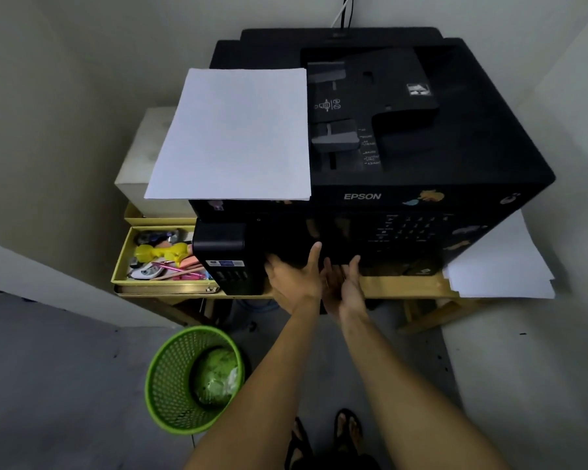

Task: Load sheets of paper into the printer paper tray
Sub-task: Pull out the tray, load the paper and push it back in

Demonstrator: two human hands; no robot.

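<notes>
A black Epson printer (421,184) stands on a low wooden table (404,283). A stack of white paper sheets (235,137) lies on the printer's top left, overhanging its left edge. My left hand (292,276) is at the lower front of the printer with its thumb raised against the dark front panel and its fingers reaching into the shadowed recess. Close beside it on the right, my right hand (345,283) points its straight fingers at the same lower front. Neither hand holds paper. The paper tray itself is lost in the dark front.
More white sheets (499,266) stick out from under the printer's right side. At the left sit a yellow tray of stationery (160,259) and a white box (140,164). A green mesh wastebasket (190,378) stands on the floor near my sandalled feet (323,435). Walls close in on both sides.
</notes>
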